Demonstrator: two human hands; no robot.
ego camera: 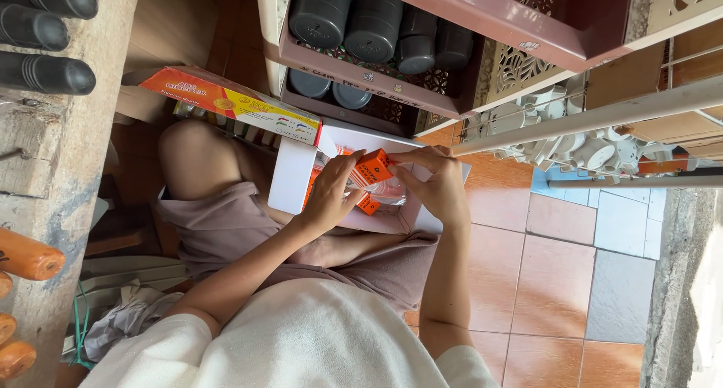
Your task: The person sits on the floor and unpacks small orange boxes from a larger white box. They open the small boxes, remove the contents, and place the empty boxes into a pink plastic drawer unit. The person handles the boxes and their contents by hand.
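A small orange box (373,167) is held between both hands over an open white carton (295,176) that rests on my lap. My left hand (331,194) grips the small box from the left, with clear plastic wrap around it. At the box's right end, the fingers of my right hand (435,183) pinch it. More orange boxes (367,203) lie inside the carton under the hands, partly hidden.
An orange and yellow flat carton (233,102) lies beyond my knee. Brown plastic crates (422,72) hold dark round caps (354,23). White fittings (572,143) sit behind a metal rail (587,117). Black and orange handles (38,34) stick out at the left.
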